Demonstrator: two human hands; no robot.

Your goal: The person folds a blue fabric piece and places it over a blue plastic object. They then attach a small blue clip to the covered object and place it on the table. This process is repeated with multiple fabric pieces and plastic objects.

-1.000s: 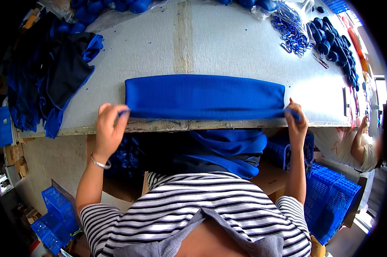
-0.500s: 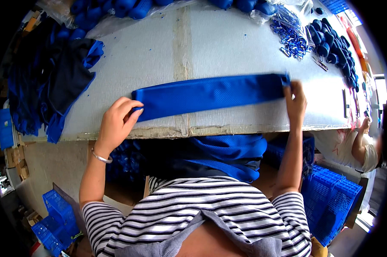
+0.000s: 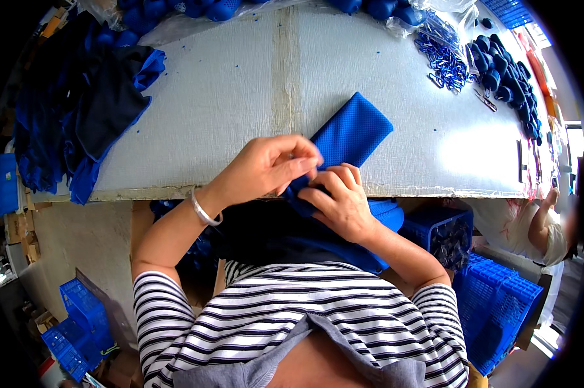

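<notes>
Grey worktable, dark blue fabric heap at left edge, blue crates below, left hand and right hand both pinched on folded blue mesh cloth at table's near edge, bagged blue clips, blue crate right.

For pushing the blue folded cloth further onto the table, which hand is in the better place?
Probably the left hand: it lies on the table, its fingertips on the blue folded cloth. The right hand pinches the cloth's near end at the table edge, lower and further back.
</notes>
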